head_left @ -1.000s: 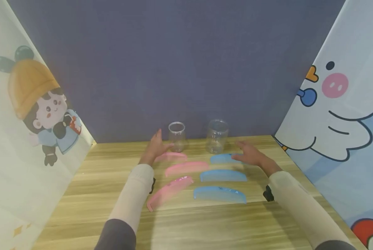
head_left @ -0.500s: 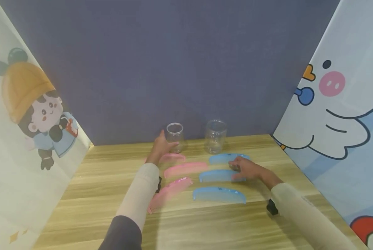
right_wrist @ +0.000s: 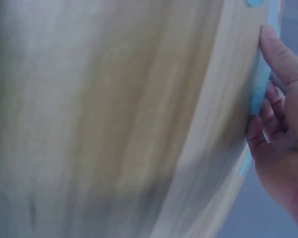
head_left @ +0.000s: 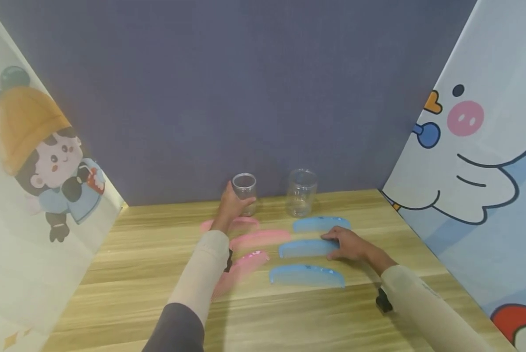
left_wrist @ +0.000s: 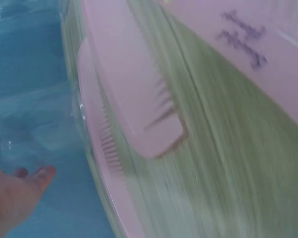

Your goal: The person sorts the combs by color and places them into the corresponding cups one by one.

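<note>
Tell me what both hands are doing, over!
Left hand: around left cup. Right hand: pinching middle blue comb. Front blue comb nearby, seemingly not blocking.

The combs [head_left: 307,276] are pink or blue, the tabletop [head_left: 148,254] streaked yellow-brown.

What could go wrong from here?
The left hand is around the left clear cup, which might tip if knocked. The right hand grips the middle blue comb near one end, so it might slip or swing into the far blue comb. The left sleeve, partly hiding the near pink comb, could brush it.
</note>
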Demonstrator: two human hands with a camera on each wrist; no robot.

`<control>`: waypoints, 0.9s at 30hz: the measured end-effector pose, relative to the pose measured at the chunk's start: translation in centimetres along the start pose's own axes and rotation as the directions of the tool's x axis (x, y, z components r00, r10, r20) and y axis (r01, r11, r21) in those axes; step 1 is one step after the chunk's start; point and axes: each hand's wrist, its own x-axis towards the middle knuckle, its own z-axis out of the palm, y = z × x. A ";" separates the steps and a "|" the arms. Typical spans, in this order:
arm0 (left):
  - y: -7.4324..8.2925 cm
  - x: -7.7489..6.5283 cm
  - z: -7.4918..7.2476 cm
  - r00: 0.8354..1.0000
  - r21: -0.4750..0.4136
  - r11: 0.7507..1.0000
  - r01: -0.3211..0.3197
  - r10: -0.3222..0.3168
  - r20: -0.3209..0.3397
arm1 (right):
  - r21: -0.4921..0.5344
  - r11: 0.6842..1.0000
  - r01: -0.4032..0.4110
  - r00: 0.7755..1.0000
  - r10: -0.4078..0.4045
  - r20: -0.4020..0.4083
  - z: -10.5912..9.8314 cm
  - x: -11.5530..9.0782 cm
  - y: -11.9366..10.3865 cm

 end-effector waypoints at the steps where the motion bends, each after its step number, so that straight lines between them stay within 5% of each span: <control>1: 0.2 0.1 0.1 1.000 -0.001 1.000 0.004 -0.004 -0.010 | 0.007 1.000 -0.001 1.000 0.001 -0.010 -0.1 0.0 0.0; 16: 1.1 0.3 1.4 0.987 0.012 1.000 -0.014 0.015 -0.159 | -0.020 1.000 0.013 0.998 -0.014 -0.058 0.3 -0.4 0.3; 27: 0.8 0.3 1.2 0.987 -0.006 1.000 -0.014 0.013 -0.159 | -0.019 0.999 0.028 0.996 -0.029 -0.082 0.4 -0.2 0.3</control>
